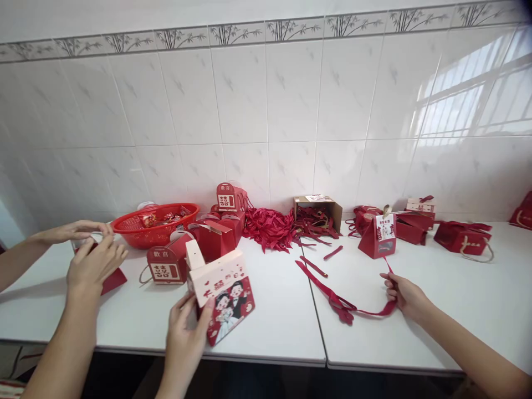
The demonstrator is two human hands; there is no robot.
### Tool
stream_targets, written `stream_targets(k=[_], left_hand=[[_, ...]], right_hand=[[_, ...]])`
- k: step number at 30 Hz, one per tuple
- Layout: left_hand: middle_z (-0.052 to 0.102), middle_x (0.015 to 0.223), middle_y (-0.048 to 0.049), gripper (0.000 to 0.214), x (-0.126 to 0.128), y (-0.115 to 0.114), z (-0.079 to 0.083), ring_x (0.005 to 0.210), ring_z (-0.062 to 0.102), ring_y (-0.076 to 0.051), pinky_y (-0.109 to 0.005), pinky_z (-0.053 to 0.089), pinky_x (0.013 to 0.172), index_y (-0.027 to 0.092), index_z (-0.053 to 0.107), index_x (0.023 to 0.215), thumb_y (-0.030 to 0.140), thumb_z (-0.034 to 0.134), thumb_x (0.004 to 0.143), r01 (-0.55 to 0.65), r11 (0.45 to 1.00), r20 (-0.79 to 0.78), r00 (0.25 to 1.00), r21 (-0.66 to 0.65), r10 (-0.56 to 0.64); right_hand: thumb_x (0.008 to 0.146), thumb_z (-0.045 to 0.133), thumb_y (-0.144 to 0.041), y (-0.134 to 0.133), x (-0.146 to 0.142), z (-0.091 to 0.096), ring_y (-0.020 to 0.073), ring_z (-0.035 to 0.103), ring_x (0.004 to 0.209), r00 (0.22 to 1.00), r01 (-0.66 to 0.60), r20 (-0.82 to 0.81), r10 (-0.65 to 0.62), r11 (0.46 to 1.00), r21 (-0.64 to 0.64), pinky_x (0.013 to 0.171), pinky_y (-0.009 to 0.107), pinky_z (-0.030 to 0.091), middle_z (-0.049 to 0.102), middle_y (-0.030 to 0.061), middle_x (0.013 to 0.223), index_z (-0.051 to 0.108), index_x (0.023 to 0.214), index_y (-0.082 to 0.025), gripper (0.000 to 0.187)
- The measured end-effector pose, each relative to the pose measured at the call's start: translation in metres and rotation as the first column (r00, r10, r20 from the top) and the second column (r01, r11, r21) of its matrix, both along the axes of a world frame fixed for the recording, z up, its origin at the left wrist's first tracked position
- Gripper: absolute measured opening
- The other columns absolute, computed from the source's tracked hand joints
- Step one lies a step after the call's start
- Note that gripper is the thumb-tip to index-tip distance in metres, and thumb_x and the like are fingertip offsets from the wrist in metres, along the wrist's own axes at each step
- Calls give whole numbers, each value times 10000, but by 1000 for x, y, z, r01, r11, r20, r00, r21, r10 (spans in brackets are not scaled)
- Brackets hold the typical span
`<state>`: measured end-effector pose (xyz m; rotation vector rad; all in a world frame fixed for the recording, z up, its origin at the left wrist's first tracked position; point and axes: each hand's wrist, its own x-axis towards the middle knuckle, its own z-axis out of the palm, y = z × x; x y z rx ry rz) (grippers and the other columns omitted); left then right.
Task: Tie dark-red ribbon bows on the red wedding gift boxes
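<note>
My left hand (186,331) is closed on the lower edge of a pink and red gift box (222,293) printed with a cartoon wedding couple. The box is tilted near the table's front edge, and its top flap stands up. My right hand (404,295) pinches the end of a long red ribbon (332,296) that lies looped on the white table (282,327). The ribbon runs from my fingers up toward a small red triangular box (378,237).
A co-worker's two hands (92,260) work on a red box at the far left. Behind stand a red basket (149,224) of sweets, several red mailbox-shaped boxes (168,265), a ribbon heap (268,227), a cardboard box (318,213) and red bags (461,237). A tiled wall closes the back.
</note>
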<state>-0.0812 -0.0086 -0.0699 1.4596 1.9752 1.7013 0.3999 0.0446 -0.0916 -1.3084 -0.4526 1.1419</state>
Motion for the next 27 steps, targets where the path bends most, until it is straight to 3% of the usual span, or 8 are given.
stream_targets(k=[3, 6, 8, 10, 14, 18, 22, 27], left_hand=[[484, 1287, -146, 672, 34, 4, -6, 1269, 444, -334, -467, 339, 1091, 161, 565, 1219, 618, 513, 730, 129, 990, -100, 986, -50, -134], [421, 1418, -160, 734, 61, 4, -11, 1350, 350, -345, -580, 251, 1096, 202, 348, 1408, 581, 480, 794, 334, 912, -199, 902, -238, -383], [422, 1429, -170, 769, 69, 1, -15, 1349, 339, -369, -628, 222, 1081, 198, 331, 1411, 561, 532, 764, 334, 885, -256, 870, -324, -422], [459, 1393, -174, 774, 68, -3, -18, 1307, 388, -376, -604, 293, 1055, 180, 395, 1360, 548, 592, 709, 297, 910, -301, 874, -291, -381], [573, 1183, -130, 607, 46, -7, -21, 1103, 535, -314, -486, 478, 912, 193, 507, 1175, 561, 610, 704, 232, 972, -278, 933, -28, -230], [556, 1040, -109, 561, 22, 3, -16, 870, 575, -265, -423, 531, 748, 175, 499, 1073, 561, 614, 683, -22, 983, -197, 979, 183, 58], [564, 1012, -147, 551, 18, 12, -11, 770, 584, -272, -474, 515, 792, 121, 513, 1070, 530, 544, 702, -135, 990, -232, 963, 37, 140], [546, 1133, -229, 662, 30, 12, -4, 1116, 488, -412, -521, 401, 978, 57, 473, 1221, 540, 379, 777, -180, 982, -504, 854, -59, 126]], right_hand=[[889, 406, -169, 0, -1, 0, 45, 306, 350, 999, -13, 47, 13, 1000, -9, 350, 179, 273, 376, -77, 503, 502, 842, -150, 108], [863, 419, -180, -1, -5, -2, 58, 319, 359, 989, -12, 149, 17, 999, -39, 367, 199, 283, 379, -76, 501, 499, 830, -156, 90], [841, 439, -193, -1, -10, -4, 68, 329, 368, 969, -8, 247, 22, 998, -56, 383, 214, 286, 393, -71, 502, 511, 817, -159, 83], [828, 448, -212, -2, -14, -6, 77, 336, 378, 935, -7, 353, 28, 998, -61, 404, 228, 287, 410, -63, 506, 532, 800, -162, 103], [826, 448, -276, -3, -22, -6, 128, 439, 477, 832, 46, 555, -5, 997, -61, 496, 267, 335, 491, -21, 561, 578, 762, -176, 177], [837, 450, -275, -3, -29, -4, 193, 560, 740, 707, 90, 706, -47, 996, -24, 663, 290, 379, 622, 33, 746, 596, 713, -197, 207], [875, 456, -296, -1, -36, -2, 195, 581, 776, 620, 78, 784, -22, 996, -34, 712, 301, 397, 647, 37, 782, 599, 727, -197, 228], [922, 490, -389, 1, -39, -1, 154, 586, 781, 576, 92, 818, -8, 994, -54, 775, 345, 458, 631, 27, 840, 606, 828, -153, 280]])
